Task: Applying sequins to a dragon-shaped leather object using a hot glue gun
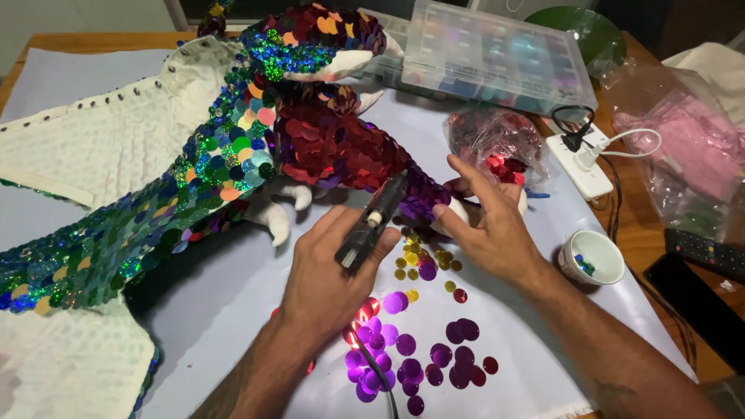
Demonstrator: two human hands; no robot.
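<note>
A black glue gun [371,223] lies in the grip of the left hand [330,271], fingers wrapped around its body and its nozzle aimed up toward the sequinned costume piece [233,147]. The nozzle meets a purple-and-red patch of large round sequins at the lower edge of that piece, near the middle of the tabletop [70,77]. The gun's cord [380,380] runs down past the wrist toward the bottom edge of the view. The right hand [485,229] rests just beside the nozzle, fingers spread and pressing flat on the purple sequins; it grasps nothing.

The costume piece is one garment of white padded fabric, partly covered in green, blue, orange and red sequins (the white parts show bare at the left).

Below the hands, loose sequins [419,349] lie scattered on a pale sheet [543,341]: roughly twenty large purple ones, about a dozen small gold ones and three red ones, though the exact count is hard to tell where they overlap.

Further out to the right stand one small white cup [594,257] with a few sequins inside, one white power strip [586,167] with two plugs in it, and one clear bag of red sequins [497,140]. Behind these sits one clear plastic compartment box [497,50], one green bowl [582,31], and one bag of pink material [683,155]. One dark remote control [710,252] lies at the right edge.
</note>
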